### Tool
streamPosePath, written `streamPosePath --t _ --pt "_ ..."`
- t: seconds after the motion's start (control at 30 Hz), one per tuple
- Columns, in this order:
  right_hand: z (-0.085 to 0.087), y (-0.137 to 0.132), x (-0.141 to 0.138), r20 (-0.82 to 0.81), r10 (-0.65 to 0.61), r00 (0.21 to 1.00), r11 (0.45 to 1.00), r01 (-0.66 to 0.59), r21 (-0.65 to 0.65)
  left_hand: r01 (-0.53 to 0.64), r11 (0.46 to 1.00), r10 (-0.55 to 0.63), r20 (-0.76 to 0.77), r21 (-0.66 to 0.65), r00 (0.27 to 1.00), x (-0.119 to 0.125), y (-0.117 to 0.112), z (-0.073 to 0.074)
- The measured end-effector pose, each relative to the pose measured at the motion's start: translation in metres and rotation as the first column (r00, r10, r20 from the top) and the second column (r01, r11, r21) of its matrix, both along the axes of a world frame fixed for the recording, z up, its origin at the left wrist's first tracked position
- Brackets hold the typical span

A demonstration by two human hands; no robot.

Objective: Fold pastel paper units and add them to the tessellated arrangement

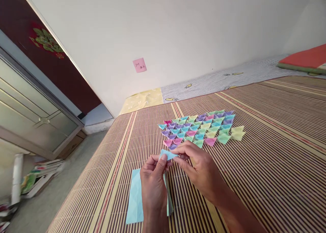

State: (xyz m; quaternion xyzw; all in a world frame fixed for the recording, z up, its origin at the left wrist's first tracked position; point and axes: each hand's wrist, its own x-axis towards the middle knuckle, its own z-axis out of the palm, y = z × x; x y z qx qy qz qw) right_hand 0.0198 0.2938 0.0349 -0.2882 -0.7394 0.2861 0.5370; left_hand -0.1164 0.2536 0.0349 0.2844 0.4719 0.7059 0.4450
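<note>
While 2 hands meet above the striped slatted mat [257,158], 1 item lies between them: light blue folded paper [169,154], small, roughly triangular, pointed end toward the right hand [195,165]. Long axis: crosswise, left thumb to right fingertips. Left hand [153,175]: thumb laid on the paper's face, fingers behind, pinching the broad end. Right hand: thumb and forefinger pinching the pointed corner. Nearer hand: left, overlapping more of the paper; the right meets the tip only. Beyond the grip, chiefly to its right: 1 group of folded-paper boats [195,128], set in rows, mixed pink, purple, blue, green and yellow. Nearest of these: 1 purple boat [173,147], just past the grip. On the wearer's side of the grip, beneath the left wrist: light blue paper sheets [134,195], creased, showing to both sides; number hidden.
</note>
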Motion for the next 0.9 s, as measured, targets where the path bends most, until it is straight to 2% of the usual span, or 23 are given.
streamPosePath --t 0.13,0.43,0.53,0.67,0.77,0.9 --pt "-0.0019 -0.0005 -0.0038 0.02 -0.095 0.995 0.98 0.09 0.178 -0.046 0.999 0.048 -0.061 0.024 0.997 0.0017 -0.0015 -0.0006" --pt "-0.0054 -0.0006 -0.0087 0.019 -0.169 0.985 0.951 0.158 0.264 -0.093 0.995 0.101 -0.198 0.046 0.975 0.0012 -0.0036 -0.004" --pt "-0.0057 -0.0005 -0.0085 -0.02 -0.117 0.993 0.973 0.119 0.196 -0.084 0.995 0.093 -0.223 0.049 0.97 -0.0005 -0.0041 -0.0044" --pt "-0.0036 0.001 -0.0045 -0.029 -0.024 0.999 0.999 0.025 0.032 -0.053 0.998 0.062 -0.278 0.04 0.959 -0.003 -0.0034 -0.0034" --pt "-0.0018 0.0024 -0.0011 -0.025 0.014 1.0 0.994 -0.016 -0.111 0.001 1.0 0.001 -0.28 0.007 0.96 -0.0044 -0.0024 -0.0023" --pt "0.0011 0.0009 0.0006 -0.022 0.021 1.0 0.971 -0.026 -0.237 0.047 0.999 -0.047 -0.253 -0.004 0.966 -0.0047 -0.0026 -0.0008"
